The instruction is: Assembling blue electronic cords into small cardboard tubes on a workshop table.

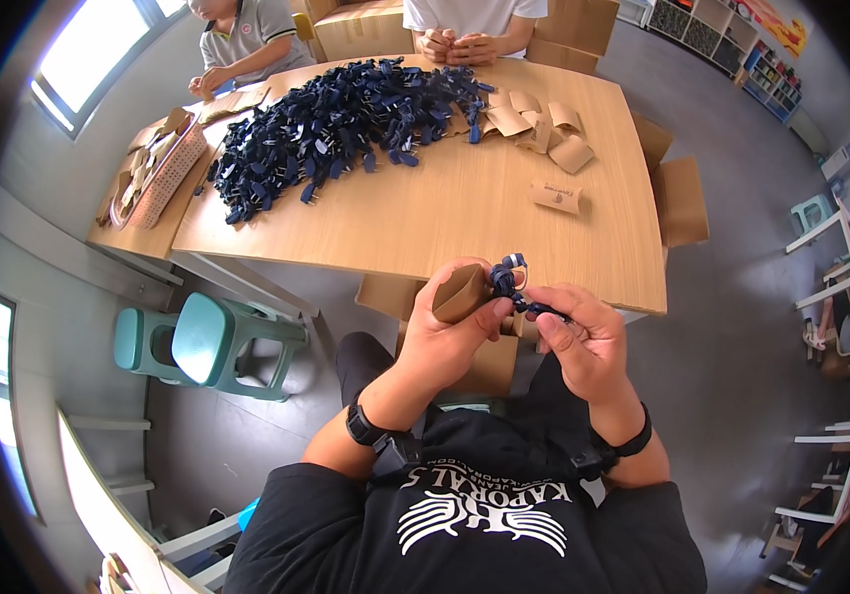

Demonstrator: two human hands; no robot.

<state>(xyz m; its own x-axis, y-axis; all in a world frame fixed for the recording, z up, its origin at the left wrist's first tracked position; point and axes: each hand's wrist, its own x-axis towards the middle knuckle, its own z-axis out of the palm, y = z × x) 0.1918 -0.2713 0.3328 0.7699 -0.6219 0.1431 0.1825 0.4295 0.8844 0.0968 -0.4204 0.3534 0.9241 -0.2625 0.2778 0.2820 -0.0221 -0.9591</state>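
Note:
My left hand [450, 342] is closed around an unprinted-looking kraft pillow box [461, 294], with its thumb against a navy cord bundle [504, 281]. Loops of that bundle stand up past the thumb, and a pale end shows at the top. From the other side my right hand [588, 342] pinches the dark, slim end of the same bundle between thumb and fingers. Both hands are over my lap, just off the table's near edge. What exactly the bundle is cannot be made out.
A big heap of similar navy bundles [346, 129] covers the far part of the wooden table [425, 223]. Kraft boxes [534, 124] lie to its right, one pillow box [555, 197] nearer. A basket [162, 173] stands left. Green stools [232, 342] are below. Two people work opposite.

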